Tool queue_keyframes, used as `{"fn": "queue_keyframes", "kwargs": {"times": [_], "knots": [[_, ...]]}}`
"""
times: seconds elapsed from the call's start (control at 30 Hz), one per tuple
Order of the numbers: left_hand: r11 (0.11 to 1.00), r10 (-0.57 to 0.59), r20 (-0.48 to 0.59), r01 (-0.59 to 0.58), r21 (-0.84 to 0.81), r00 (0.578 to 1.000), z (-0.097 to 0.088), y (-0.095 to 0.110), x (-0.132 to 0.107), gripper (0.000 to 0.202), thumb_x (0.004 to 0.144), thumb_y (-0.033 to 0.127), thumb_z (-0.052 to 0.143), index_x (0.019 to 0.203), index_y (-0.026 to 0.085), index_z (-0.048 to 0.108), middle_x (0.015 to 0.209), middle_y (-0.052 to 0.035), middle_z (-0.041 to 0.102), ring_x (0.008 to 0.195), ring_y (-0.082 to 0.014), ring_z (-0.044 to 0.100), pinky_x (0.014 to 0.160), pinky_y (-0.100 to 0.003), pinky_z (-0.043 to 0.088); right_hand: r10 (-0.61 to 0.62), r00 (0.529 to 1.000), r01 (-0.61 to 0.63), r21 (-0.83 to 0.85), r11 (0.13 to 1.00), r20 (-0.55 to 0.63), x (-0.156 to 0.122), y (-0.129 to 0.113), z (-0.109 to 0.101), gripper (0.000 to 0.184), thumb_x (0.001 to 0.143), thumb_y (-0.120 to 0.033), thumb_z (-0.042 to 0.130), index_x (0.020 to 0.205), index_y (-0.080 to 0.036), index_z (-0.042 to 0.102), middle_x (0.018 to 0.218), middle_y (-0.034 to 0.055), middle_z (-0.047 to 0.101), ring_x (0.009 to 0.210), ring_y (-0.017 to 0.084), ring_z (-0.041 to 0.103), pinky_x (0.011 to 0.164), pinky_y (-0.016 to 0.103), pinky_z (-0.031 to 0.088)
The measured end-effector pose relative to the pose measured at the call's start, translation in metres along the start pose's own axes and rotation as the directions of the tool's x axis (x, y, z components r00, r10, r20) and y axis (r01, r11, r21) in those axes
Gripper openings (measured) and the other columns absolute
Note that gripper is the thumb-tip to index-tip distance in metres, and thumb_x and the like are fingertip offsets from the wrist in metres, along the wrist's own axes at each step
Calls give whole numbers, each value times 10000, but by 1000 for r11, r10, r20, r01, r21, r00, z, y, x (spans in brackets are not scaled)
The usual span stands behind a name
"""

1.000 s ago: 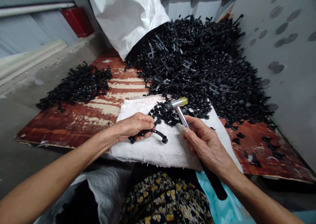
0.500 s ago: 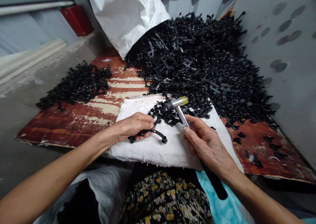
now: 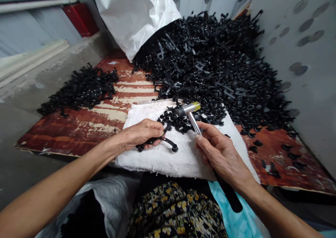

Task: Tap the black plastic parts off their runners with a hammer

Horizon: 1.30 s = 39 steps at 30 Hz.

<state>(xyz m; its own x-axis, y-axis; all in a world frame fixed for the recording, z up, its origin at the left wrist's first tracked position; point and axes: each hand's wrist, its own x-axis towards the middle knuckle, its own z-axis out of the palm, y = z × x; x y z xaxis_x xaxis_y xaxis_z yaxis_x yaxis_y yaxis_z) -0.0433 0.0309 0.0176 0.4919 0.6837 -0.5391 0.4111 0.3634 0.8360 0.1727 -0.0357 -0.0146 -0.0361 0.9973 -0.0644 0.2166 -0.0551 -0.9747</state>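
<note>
Two grips: pinching black strips (image 3: 169, 142) in fingers of left hand (image 3: 145, 132), over white cloth (image 3: 178, 164); holding hammer (image 3: 187, 109) in curled fingers of right hand (image 3: 217, 149); probably at lining-up step, calling next for steady strips, careful hammer aim

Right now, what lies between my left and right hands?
White cloth with small black pieces, plus a black strip protruding from your left hand, in the head view.

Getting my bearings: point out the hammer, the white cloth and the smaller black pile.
Hammer (image 3: 193, 122), head view: on the metal shaft below its head.
White cloth (image 3: 185, 156), head view: on a bare patch near its middle.
Smaller black pile (image 3: 81, 90), head view: on its middle.
</note>
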Motion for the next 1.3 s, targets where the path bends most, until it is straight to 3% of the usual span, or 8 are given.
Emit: {"fn": "queue_keyframes", "kwargs": {"times": [0.33,0.47,0.6,0.67,0.77,0.97,1.13,1.3], "knots": [[996,-34,-50,38,76,998,2,3,3,163,713,312,560,661,163,519,474,47,487,335,-38,349,334,-157,260,-16,1000,16,-28,999,14,-1,4,-2,381,915,-355,492,1256,-194,542,656,-50,510,415,83,389,365,215,288],[995,-54,-66,59,76,996,1,5,5,154,712,275,544,612,171,490,446,51,477,314,-37,341,315,-153,240,-37,999,39,-118,992,22,-3,2,-2,396,928,-331,449,1278,-179,553,664,-32,545,445,100,430,406,220,363],[996,-68,-31,70,49,997,-2,5,3,157,701,259,548,587,167,489,448,46,480,311,-34,350,313,-153,230,-152,986,166,-295,941,69,-2,0,-4,443,924,-260,415,1332,-137,537,715,20,636,597,156,592,597,284,525],[996,-73,-16,73,44,997,-3,4,3,151,690,250,552,579,164,496,455,38,491,307,-36,360,307,-155,218,-243,964,264,-374,889,105,-2,-1,-6,460,917,-222,416,1356,-135,524,879,77,713,769,191,672,746,342,559],[994,-101,-10,101,48,995,-4,5,4,135,674,229,555,570,161,501,455,30,500,302,-39,364,303,-160,213,-377,917,394,-440,807,130,-4,-5,-9,454,914,-160,417,1352,-169,538,1153,116,703,997,215,678,887,391,542],[992,-111,-24,112,59,994,-4,5,6,105,661,207,541,572,160,507,439,28,492,299,-47,364,301,-165,211,-599,796,555,-505,661,90,-13,-15,-8,560,915,-51,402,1441,-239,440,1008,86,696,795,166,667,756,308,567],[993,-95,-19,96,72,995,-8,1,9,98,668,225,547,601,155,535,440,30,495,302,-48,361,302,-165,212,-532,810,542,-665,515,248,-7,-6,-8,553,884,-58,364,1403,-189,499,760,43,604,528,147,547,482,266,501],[995,-76,21,75,62,997,-10,-2,10,106,672,221,542,589,157,525,450,29,502,311,-49,370,306,-164,218,-624,774,551,-603,577,111,-7,-9,-8,621,900,-56,386,1484,-266,380,861,63,627,653,170,579,578,276,530]]}}
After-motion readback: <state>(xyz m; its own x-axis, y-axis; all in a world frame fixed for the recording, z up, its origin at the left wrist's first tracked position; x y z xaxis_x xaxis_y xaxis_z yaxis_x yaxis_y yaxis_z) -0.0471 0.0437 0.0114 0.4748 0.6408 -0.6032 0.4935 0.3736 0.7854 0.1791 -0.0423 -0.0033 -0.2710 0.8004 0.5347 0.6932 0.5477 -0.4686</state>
